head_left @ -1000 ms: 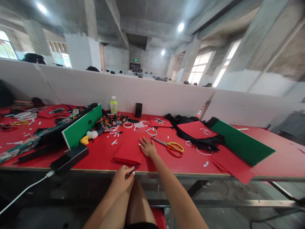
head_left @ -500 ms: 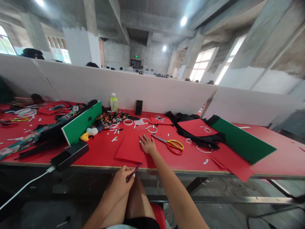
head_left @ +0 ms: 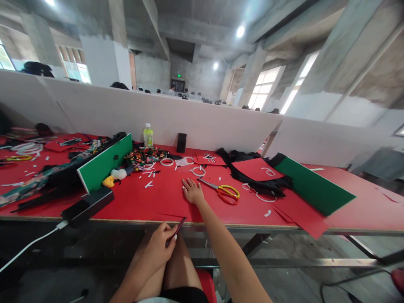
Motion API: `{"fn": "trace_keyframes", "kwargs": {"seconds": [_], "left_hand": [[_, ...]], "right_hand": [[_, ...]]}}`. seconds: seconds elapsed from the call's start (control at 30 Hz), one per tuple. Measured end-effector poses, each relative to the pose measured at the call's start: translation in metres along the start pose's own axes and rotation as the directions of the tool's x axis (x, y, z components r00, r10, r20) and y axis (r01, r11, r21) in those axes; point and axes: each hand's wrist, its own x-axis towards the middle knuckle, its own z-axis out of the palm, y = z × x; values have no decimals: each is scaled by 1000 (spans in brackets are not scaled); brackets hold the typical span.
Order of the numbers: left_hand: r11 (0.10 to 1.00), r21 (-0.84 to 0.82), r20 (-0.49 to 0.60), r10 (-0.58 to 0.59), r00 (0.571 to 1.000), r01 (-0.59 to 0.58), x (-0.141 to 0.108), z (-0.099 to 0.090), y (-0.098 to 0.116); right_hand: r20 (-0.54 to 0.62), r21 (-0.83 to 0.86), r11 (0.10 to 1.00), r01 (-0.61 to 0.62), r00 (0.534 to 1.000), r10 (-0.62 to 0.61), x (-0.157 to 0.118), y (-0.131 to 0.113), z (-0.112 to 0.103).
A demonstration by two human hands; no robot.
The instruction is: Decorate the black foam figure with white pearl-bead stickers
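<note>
My left hand [head_left: 164, 240] is closed around a slim dark purple tool [head_left: 179, 227], pen-like in shape, with its tip up at the table's front edge. Its exact kind I cannot make out. My right hand [head_left: 193, 191] lies flat with fingers spread on the red surface, at the right side of a red paper sheet [head_left: 168, 198] whose outline blends into the table. Just right of that hand rest scissors [head_left: 222, 190] with yellow and red handles, blades apart. A white ring [head_left: 198, 171] lies beyond my fingertips.
Green boards [head_left: 105, 164] stand left and right [head_left: 315, 183]. Black cloth [head_left: 259, 181] with red paper on it, a power bank [head_left: 88, 206] with a white cable, a bottle [head_left: 148, 135], a black phone-like block [head_left: 181, 143], a small plush toy [head_left: 116, 174] and paper scraps surround the hands.
The view has shifted slightly, so things sit a little farther left. Both hands keep nearly the same place; the purple tool stands a bit steeper. The red sheet's outline shows less.
</note>
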Motion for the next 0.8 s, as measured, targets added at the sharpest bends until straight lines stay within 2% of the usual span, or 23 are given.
{"fn": "trace_keyframes", "kwargs": {"seconds": [0.27, 0.43, 0.57, 0.8], "left_hand": [[999, 12, 33, 46, 998, -46, -5, -3, -6], [996, 58, 77, 67, 995, -72, 4, -10, -13], [990, 94, 84, 95, 992, -103, 7, -14, -10], [996, 39, 69, 78, 995, -81, -6, -15, -7]], "right_hand": [[14, 11, 1000, -8, 1000, 8, 0, 0, 0], [-28, 13, 1000, 2, 1000, -1, -2, -2, -1], [-55, 13, 1000, -14, 998, 14, -4, -4, -1], [-22, 24, 996, -83, 996, 83, -8, -11, -7]]}}
